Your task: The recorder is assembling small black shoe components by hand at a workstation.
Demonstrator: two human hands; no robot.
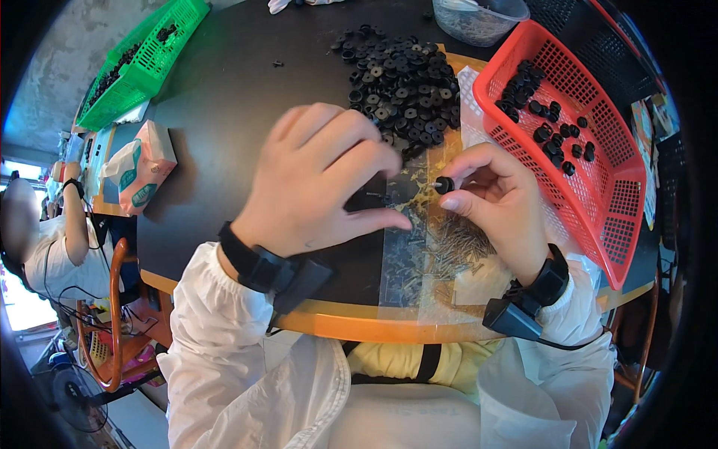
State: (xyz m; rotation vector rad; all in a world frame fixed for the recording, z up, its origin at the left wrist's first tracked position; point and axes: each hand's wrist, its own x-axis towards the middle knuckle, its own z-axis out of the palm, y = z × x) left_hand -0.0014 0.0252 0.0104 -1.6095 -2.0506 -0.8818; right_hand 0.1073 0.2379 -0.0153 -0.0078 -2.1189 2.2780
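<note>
Two hands over a pile of screws at the desk's near edge

Left hand (318, 179) hovers, fingers loosely curled, pinching nothing I can see. Right hand (497, 198) pinches a small black cap (444, 184) with a screw poking out, right above the screws (449, 247). I'd say keep that screw straight while seating it. Red basket (598, 187) sits right, loose black caps (407, 82) farther back.

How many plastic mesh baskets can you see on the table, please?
2: a green basket at the far left edge and a red basket on the right beside the right hand; both hold small black parts. Others may lie outside the view.
</note>
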